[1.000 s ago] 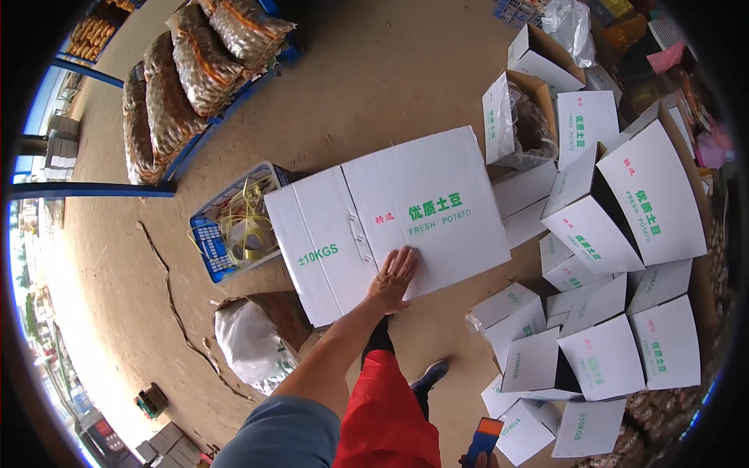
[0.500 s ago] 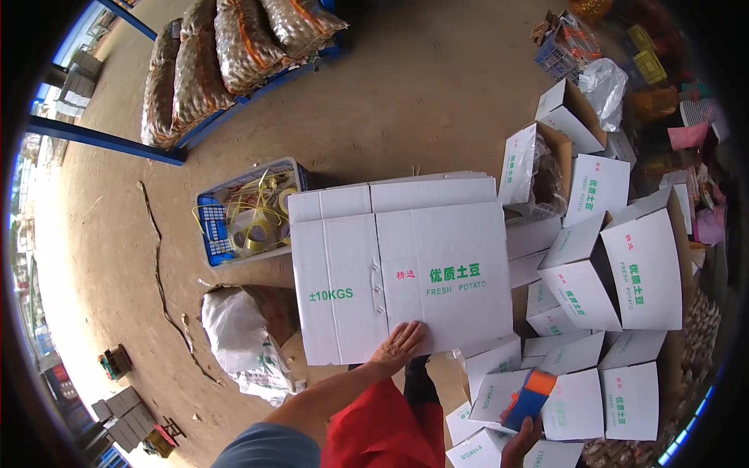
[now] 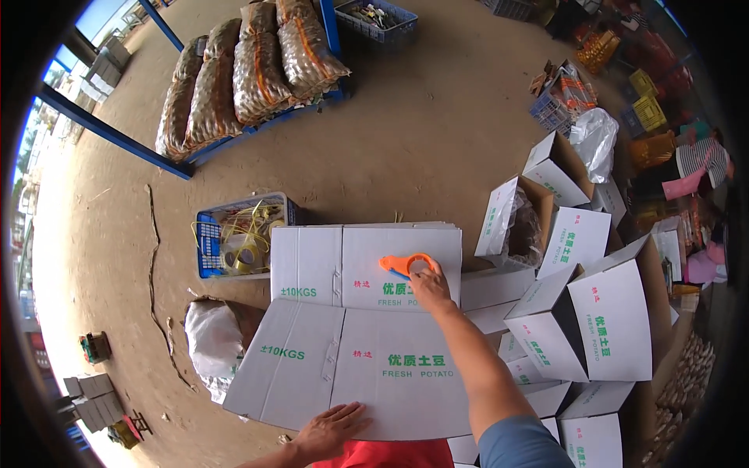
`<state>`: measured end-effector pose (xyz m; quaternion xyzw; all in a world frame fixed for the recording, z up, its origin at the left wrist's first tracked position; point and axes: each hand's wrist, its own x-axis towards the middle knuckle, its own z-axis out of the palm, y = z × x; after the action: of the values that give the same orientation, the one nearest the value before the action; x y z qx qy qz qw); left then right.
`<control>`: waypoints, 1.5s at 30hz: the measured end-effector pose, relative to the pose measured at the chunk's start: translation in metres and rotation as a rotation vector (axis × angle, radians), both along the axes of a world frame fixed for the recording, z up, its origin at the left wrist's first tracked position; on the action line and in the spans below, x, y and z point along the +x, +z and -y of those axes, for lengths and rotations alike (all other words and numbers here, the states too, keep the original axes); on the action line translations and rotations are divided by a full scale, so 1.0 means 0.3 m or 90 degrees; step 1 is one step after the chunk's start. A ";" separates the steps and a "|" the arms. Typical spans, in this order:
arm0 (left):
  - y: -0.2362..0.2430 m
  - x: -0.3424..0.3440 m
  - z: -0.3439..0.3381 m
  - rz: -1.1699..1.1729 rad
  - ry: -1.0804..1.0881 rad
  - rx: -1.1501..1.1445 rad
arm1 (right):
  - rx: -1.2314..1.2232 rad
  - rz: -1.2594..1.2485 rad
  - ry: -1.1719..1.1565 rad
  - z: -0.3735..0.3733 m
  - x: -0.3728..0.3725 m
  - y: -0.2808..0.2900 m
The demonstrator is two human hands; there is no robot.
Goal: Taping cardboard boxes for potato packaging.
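Note:
In front of me is a stack of flattened white cardboard boxes with green and red print. The top flat box (image 3: 304, 390) lies nearest to me, overlapping another flat box (image 3: 308, 253) beyond it. My left hand (image 3: 331, 430) rests on the near edge of the top one, fingers stretched out flat. My right hand (image 3: 433, 287) grips an orange and blue tape dispenser (image 3: 396, 265) over the farther box. Whether the dispenser touches the cardboard I cannot tell. Part of it is hidden by my fingers.
A blue crate (image 3: 209, 242) with tape rolls and yellow straps stands at the left. Below it sits a white plastic-covered bag (image 3: 214, 339). Opened white boxes (image 3: 612, 320) crowd the right side. Filled mesh sacks (image 3: 261, 78) lie on a blue rack; people are at the far right.
My right hand has brought the tape dispenser from the lower right up over the cardboard. The top flat box has come toward me, uncovering the one beyond. My left hand has shifted left and nearer.

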<state>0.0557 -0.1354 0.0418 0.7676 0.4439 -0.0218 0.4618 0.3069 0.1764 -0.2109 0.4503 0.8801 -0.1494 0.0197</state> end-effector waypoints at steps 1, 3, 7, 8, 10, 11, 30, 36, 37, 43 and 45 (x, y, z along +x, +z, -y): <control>0.028 0.007 -0.027 0.007 0.035 0.014 | 0.007 0.059 0.039 0.009 -0.006 -0.004; 0.080 0.008 -0.082 0.014 0.068 0.023 | 0.093 0.049 0.035 0.044 -0.023 0.030; 0.160 -0.040 -0.245 0.009 0.155 0.046 | -0.511 -0.119 0.031 0.116 -0.085 0.555; 0.172 -0.037 -0.316 0.021 0.166 0.033 | -0.722 -0.176 0.095 0.129 -0.044 0.689; 0.229 -0.032 -0.435 0.009 0.154 0.001 | -0.721 -0.267 0.199 0.230 0.037 0.860; 0.263 -0.037 -0.485 -0.036 0.168 -0.044 | -0.663 -0.299 0.271 0.266 0.049 0.895; 0.206 0.115 -0.179 -0.079 0.175 0.441 | -0.319 -0.145 0.185 0.090 0.015 1.021; 0.260 0.255 -0.086 0.099 0.263 0.324 | -0.162 -0.056 0.133 0.045 -0.076 1.004; 0.273 0.279 -0.076 0.098 0.265 0.322 | -0.100 -0.077 0.160 0.038 -0.106 1.033; 0.153 0.392 -0.015 0.121 0.232 0.240 | -0.114 0.002 0.251 0.066 -0.486 1.034; 0.118 0.434 -0.024 0.159 0.245 0.213 | -0.086 -0.024 0.208 0.063 -0.458 0.957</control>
<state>0.1858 -0.1281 0.0772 0.7315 0.5183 0.2348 0.3756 0.1695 0.1575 0.0763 0.2963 0.9297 -0.2114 0.0573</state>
